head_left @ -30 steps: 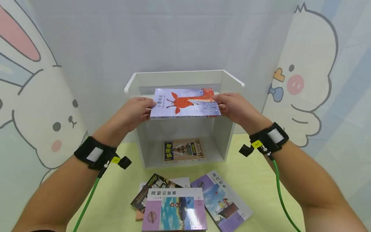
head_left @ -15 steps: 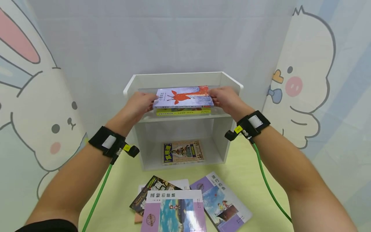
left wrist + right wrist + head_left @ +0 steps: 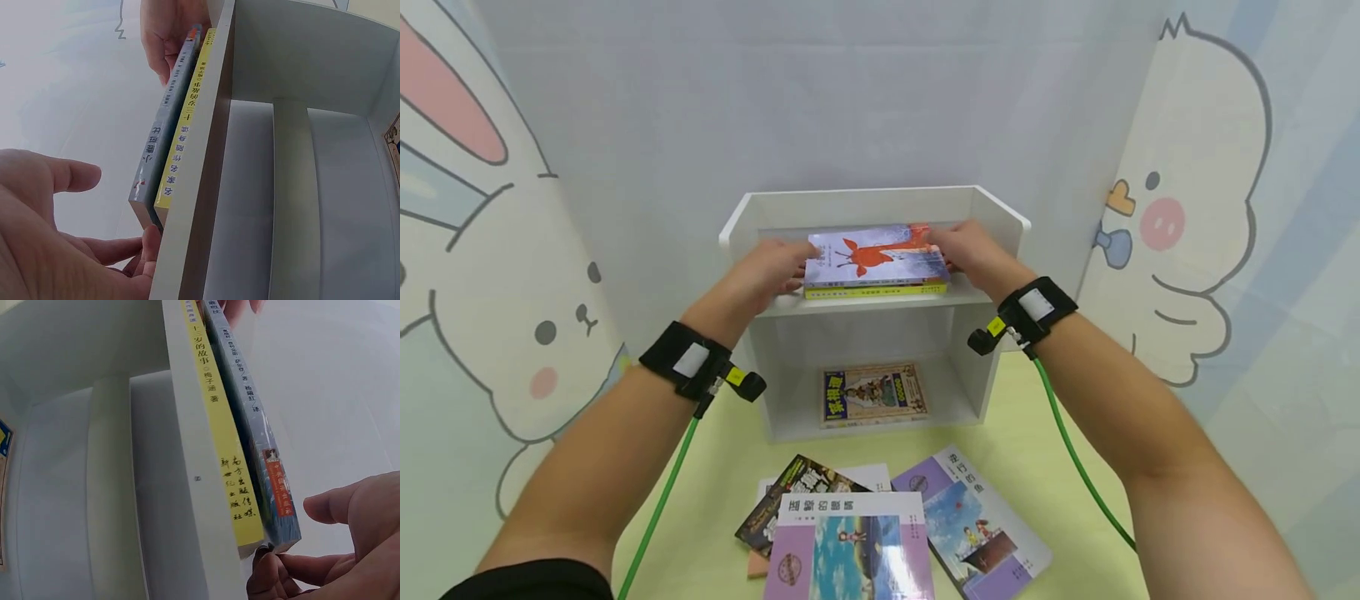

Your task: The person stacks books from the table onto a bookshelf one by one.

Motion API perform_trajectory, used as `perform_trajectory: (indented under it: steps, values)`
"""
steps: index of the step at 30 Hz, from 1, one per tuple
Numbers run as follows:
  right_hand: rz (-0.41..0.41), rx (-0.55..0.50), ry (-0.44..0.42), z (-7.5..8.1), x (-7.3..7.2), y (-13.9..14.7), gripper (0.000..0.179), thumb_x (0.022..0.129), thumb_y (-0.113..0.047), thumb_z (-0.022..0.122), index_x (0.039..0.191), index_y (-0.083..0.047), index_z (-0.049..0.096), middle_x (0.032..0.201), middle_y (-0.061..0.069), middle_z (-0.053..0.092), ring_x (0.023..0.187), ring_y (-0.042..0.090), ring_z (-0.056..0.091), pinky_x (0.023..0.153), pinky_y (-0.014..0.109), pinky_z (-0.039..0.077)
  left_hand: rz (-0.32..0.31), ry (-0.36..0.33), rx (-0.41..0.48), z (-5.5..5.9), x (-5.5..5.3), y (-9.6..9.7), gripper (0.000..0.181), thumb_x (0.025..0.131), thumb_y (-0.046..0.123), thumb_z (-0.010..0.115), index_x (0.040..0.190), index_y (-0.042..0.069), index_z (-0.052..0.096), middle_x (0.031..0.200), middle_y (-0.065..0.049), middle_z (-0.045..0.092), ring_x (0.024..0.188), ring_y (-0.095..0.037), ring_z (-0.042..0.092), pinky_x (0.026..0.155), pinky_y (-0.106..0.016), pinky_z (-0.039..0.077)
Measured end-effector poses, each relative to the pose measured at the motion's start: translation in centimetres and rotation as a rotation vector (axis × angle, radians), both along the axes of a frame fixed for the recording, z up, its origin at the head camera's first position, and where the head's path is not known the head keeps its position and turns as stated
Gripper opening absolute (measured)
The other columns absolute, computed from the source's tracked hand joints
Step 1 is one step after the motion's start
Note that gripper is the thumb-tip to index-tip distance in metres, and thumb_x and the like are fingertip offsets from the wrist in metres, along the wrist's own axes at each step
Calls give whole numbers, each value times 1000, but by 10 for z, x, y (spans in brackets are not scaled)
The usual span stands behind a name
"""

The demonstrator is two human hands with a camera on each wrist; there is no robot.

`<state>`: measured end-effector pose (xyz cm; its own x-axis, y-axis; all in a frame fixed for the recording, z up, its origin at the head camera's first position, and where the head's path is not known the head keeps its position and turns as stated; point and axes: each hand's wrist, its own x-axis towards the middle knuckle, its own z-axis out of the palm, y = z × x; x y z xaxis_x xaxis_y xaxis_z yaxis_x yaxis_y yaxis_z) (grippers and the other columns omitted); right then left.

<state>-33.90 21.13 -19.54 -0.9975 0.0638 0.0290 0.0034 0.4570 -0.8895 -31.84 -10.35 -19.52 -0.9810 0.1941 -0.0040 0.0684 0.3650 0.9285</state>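
The lavender paperback (image 3: 880, 257) with a red deer lies over a yellow-spined book (image 3: 876, 291) on the white bookcase's upper shelf (image 3: 820, 306). At its left end is my left hand (image 3: 769, 271); in the left wrist view its thumb (image 3: 78, 175) stands apart from the cover, with fingertips (image 3: 150, 240) right at the books' ends. My right hand (image 3: 973, 250) is at the other end. The right wrist view shows that thumb (image 3: 331, 503) also off the cover, and its curved fingers (image 3: 269, 572) at the lower corner of the lavender paperback.
Another book (image 3: 875, 395) lies on the bookcase's lower shelf. In front, on the pale green tabletop (image 3: 700, 483), are a purple-and-white book (image 3: 850, 546), a slanted one (image 3: 981, 525) and a dark one (image 3: 797, 500). Green cables (image 3: 658, 508) trail from both wrists.
Both hands have moved forward and lowered the lavender paperback from in front of the upper shelf onto the yellow-spined book. Their thumbs have come away from its cover.
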Motion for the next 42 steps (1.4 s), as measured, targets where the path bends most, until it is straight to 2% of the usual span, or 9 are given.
perform_trajectory:
  steps: [15,20,23,26,30,33,35,39,42]
  values:
    - [32,240,28,-4,0,-11,46,109,-43,66,114,3,72,104,14,63,92,24,60,76,32,41,15,-18,-120,2,2,1,51,113,36,60,146,-2,65,156,-16,60,139,-32,53,119,-49,42]
    - [40,256,23,-2,1,-11,49,110,-42,66,120,6,72,108,15,63,96,26,60,77,33,41,28,-8,-131,2,2,0,54,112,36,61,148,-3,61,160,-18,54,142,-34,50,120,-49,42]
    - [46,274,19,1,4,-9,55,110,-43,65,135,7,68,118,18,62,104,28,59,85,35,44,27,23,-125,3,2,-2,57,112,37,60,153,-3,57,161,-18,52,144,-34,48,121,-49,43]
    - [62,282,22,4,16,-6,64,111,-45,63,150,6,58,136,20,61,118,32,58,99,41,50,15,69,-128,2,9,-6,61,112,38,61,158,0,52,160,-17,53,143,-34,51,121,-50,46]
    - [89,288,88,3,52,2,70,111,-45,61,160,3,46,154,23,55,131,37,56,112,53,51,-37,118,-152,-2,39,-18,62,113,38,61,161,3,48,160,-18,53,142,-36,53,121,-53,46]
    - [111,307,169,-4,90,11,71,112,-44,62,161,3,44,153,26,55,132,39,56,110,56,52,-119,151,-155,-15,71,-32,57,114,34,61,159,0,50,158,-20,55,142,-37,54,118,-54,47]
    - [119,324,211,-14,116,18,68,112,-44,62,159,4,46,148,26,58,129,40,56,104,54,53,-163,160,-159,-31,92,-44,54,114,33,60,156,-1,53,154,-21,58,139,-38,55,115,-54,49]
    - [150,335,239,-56,154,33,59,114,-39,62,153,4,53,134,23,65,118,35,62,89,46,56,-196,113,-176,-78,125,-68,49,115,31,61,150,-2,57,147,-21,63,135,-38,60,109,-52,55]
    - [198,268,191,-102,167,37,53,113,-33,64,147,6,57,123,19,70,106,31,67,82,43,59,-180,43,-183,-121,137,-83,46,115,30,62,147,-3,59,140,-18,67,127,-36,64,106,-54,58]
